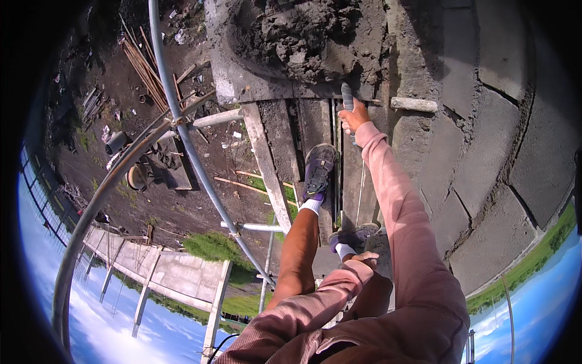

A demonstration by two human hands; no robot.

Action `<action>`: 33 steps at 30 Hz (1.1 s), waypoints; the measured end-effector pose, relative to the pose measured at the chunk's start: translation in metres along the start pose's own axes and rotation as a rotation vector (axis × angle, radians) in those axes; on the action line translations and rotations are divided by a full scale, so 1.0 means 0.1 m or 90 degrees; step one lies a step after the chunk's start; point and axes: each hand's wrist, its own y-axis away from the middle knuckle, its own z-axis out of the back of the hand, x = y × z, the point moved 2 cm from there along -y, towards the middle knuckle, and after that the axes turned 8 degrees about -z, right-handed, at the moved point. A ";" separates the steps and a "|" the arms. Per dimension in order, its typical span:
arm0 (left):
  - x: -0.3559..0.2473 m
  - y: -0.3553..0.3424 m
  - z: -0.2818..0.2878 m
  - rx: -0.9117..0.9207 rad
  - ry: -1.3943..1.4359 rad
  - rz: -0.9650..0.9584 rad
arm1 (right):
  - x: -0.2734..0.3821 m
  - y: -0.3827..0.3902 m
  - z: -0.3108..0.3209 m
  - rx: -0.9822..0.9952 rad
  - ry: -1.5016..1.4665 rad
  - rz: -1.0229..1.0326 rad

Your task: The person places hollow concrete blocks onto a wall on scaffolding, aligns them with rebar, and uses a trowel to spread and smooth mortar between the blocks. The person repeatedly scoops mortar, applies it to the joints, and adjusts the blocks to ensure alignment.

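Note:
My right hand (354, 116) is stretched forward, closed round a narrow grey trowel (347, 96) seen nearly edge-on. The trowel's tip is at the front edge of a heap of wet grey mortar (303, 51). This heap lies on a mortar-smeared board (254, 90). My left hand (365, 259) is by my right knee, its fingers curled in with nothing visible in them; part of it is hidden by its angle. Both forearms are in pink sleeves. On the right rises a wall of grey concrete blocks (497, 136) with mortar between them.
My shoes (320, 173) stand on narrow scaffold planks (357, 164) with gaps between them. Metal scaffold pipes (182, 115) curve along the left. Far below are bare ground, a pile of wooden poles (144, 70) and a round tub (137, 177). A short pale bar (414, 104) juts from the wall.

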 end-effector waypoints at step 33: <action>0.05 1.61 -0.40 -0.590 -0.992 -0.473 | -5.27 6.51 1.57 -0.164 -0.116 -0.058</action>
